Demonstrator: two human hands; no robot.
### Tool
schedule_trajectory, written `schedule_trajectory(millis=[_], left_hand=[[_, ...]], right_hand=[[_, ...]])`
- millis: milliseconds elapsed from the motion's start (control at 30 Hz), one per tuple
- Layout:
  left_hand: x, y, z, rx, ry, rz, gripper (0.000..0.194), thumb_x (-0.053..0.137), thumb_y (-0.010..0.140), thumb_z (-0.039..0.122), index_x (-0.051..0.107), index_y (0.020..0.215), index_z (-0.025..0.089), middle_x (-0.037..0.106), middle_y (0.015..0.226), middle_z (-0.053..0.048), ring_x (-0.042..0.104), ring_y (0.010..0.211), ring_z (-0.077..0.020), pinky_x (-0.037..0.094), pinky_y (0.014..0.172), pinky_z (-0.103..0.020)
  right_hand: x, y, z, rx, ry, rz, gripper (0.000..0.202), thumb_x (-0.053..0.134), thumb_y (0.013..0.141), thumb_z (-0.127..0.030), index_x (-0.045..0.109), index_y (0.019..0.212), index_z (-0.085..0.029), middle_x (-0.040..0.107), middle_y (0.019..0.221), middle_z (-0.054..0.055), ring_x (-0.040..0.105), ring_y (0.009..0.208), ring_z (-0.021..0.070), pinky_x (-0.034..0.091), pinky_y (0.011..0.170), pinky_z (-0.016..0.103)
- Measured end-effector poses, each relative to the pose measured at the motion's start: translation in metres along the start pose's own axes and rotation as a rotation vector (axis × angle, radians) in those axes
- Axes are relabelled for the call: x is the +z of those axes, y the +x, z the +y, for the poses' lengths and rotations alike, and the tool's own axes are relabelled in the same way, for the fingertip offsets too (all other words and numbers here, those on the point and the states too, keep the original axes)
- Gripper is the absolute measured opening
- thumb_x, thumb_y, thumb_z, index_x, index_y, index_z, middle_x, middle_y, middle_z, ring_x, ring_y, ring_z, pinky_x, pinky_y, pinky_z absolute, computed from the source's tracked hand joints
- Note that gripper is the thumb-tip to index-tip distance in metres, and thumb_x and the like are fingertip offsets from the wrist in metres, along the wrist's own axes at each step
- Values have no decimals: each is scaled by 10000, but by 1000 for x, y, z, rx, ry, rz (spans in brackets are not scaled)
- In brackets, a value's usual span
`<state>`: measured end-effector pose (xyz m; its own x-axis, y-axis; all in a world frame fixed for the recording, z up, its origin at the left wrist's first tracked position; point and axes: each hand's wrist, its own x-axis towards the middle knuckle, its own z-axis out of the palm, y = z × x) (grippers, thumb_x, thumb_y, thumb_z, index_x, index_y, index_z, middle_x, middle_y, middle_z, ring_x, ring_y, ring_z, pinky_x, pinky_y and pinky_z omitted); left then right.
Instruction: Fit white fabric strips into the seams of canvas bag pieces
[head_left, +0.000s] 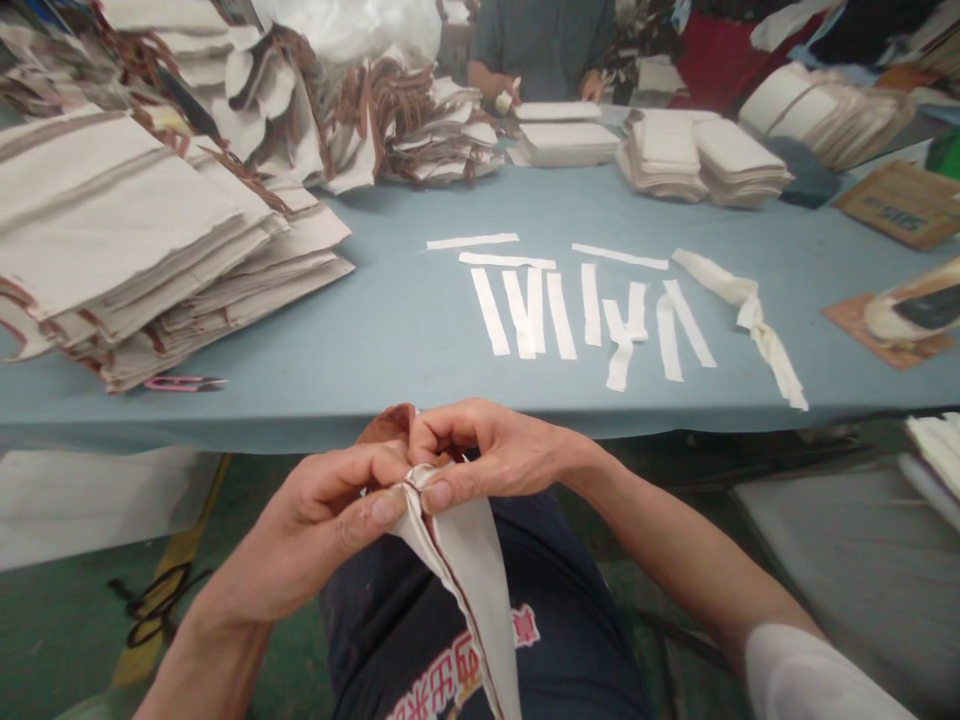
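Nearest: a dark apron [555,570] with red-and-white lettering, an off-white cloth piece [469,540] hanging down in front of it, a brown line running along its fold. The cloth's upper end is between the two hands, just short of the desk [390,330]. Left hand [337,500]: grip narrow, thumb and fingers pinching the cloth from the left. Right hand [487,455]: grip likewise narrow, thumb pressed on the cloth beside the left thumb, fingers curled behind. A brown patch [386,425] shows just beyond the fingers. Floor at left is green, with a tangled dark cord [161,600] lying across a yellow stripe [176,550]. On the desk's near left edge, pink-handled snips [180,384], next to a large stack of off-white cloth panels [112,210]. Middle of desk: loose white strips [490,312], some overlapping; to their right, a longer twisted strip [750,305]. At right, a brown pad [851,325] and, farther, a cardboard box [900,205]. Far side: a heap of brown-edged cloth [367,120] at left, low pale stacks [566,147] at centre, more folded stacks [664,150] right of them. Beyond the desk stands a co-worker [544,45] in a grey top.
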<state>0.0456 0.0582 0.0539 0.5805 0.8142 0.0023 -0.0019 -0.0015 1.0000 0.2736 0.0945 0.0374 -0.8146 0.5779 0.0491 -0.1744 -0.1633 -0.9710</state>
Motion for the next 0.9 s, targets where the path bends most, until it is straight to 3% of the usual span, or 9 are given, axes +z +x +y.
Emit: schedule_trajectory(millis=[200,367,500,767,900], left_hand=[[0,-2,6,-4,88,-6,555,787,995,682,746,775,174,686,753,-20,619,733,-164,529,694,-245],[0,0,18,4,288,23,347,815,948,379,685,687,191,640,674,29,572,646,-128,483,628,-210],[-2,0,25,-14,385,-8,344,733,968,310,669,652,191,571,602,59,485,565,-90,404,545,-173],[-12,-9,18,-175,340,-27,387,708,969,476,747,735,171,562,647,26,475,609,-123,392,552,-203],[-11,-11,16,-183,326,-29,429,696,972,531,761,751,169,570,655,14,474,619,-134,396,567,-218]], right_hand=[[4,-1,-5,-21,-39,-19,573,952,863,-578,535,766,-197,435,747,-87,374,701,93,304,663,279],[5,-3,-10,-71,-145,-30,458,867,954,-475,533,803,-200,403,738,-94,358,670,87,294,647,281],[5,-6,-14,-54,-255,-27,407,796,1001,-457,541,820,-196,417,746,-86,361,674,88,283,644,280],[7,-6,-19,-8,-365,7,369,714,1048,-473,577,857,-189,452,738,-69,392,699,105,304,652,276],[10,-6,-21,-15,-397,11,372,705,1036,-448,521,817,-209,423,725,-73,369,692,104,289,647,279]])
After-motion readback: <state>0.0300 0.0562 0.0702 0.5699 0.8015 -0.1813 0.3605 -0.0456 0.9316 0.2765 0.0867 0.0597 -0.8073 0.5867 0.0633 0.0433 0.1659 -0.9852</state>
